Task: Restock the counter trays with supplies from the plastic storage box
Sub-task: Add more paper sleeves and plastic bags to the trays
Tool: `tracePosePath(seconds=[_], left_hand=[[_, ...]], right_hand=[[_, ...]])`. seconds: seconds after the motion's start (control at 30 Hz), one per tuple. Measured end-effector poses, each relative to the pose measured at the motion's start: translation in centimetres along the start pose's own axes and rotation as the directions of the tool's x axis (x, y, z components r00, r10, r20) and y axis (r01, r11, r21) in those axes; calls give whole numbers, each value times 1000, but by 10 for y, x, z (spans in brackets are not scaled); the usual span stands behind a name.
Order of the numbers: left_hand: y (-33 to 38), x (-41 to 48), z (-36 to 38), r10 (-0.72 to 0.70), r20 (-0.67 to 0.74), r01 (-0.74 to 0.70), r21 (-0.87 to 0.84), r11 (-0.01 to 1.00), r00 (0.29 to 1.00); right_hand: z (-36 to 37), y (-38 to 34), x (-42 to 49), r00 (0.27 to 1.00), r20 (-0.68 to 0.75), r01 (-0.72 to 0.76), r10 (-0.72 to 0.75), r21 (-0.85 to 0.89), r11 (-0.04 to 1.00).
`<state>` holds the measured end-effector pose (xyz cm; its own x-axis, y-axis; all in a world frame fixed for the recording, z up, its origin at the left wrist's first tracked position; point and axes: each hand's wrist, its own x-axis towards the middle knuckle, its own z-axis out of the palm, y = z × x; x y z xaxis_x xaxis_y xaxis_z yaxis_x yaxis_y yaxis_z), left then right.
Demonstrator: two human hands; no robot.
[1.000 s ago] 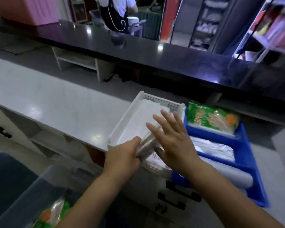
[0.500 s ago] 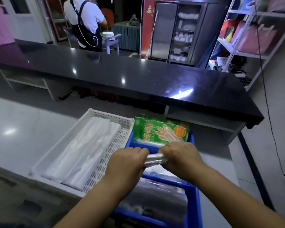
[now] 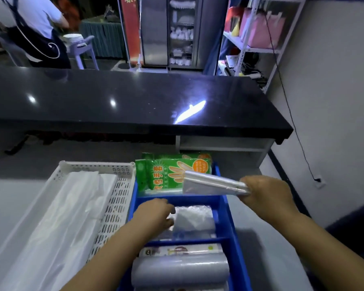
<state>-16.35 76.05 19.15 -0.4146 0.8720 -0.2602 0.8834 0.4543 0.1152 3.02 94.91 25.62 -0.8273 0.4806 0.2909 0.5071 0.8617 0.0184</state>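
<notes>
Crowded blue tray (image 3: 226, 219)
Glove packs (image 3: 166, 175) fill the far compartment, film rolls (image 3: 181, 269) the near; open counter (image 3: 267, 259) lies right.

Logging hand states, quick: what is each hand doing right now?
Left hand: touching clear bags in the blue tray; grip cannot be told.
Right hand: holding a folded clear plastic packet.

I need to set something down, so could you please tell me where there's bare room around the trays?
The grey counter is bare right of the blue tray and beyond the white tray; so is the black upper counter. Both trays are crowded with supplies.
</notes>
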Motion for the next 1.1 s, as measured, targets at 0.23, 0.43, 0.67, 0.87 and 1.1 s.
tracePosePath(seconds=[0.23,0.43,0.67,0.87,1.1], left_hand=[[8,19,18,66,16,-68,126,990,998],[0,18,21,128,-10,-127,60,990,992],[-6,6,15,40,-7,-40,-240,970,999],[4,-19,12,54,-1,-53,-184,982,999],[8,-42,11,35,-21,-39,-260,965,999]], right_hand=[[-13,0,-19,982,-7,-188,188,9,982],[-7,-11,-21,966,118,-231,228,13,973],[7,-50,10,982,157,-120,102,110,987],[33,-88,32,960,267,52,-80,109,993],[60,-99,34,799,586,80,-134,117,990]])
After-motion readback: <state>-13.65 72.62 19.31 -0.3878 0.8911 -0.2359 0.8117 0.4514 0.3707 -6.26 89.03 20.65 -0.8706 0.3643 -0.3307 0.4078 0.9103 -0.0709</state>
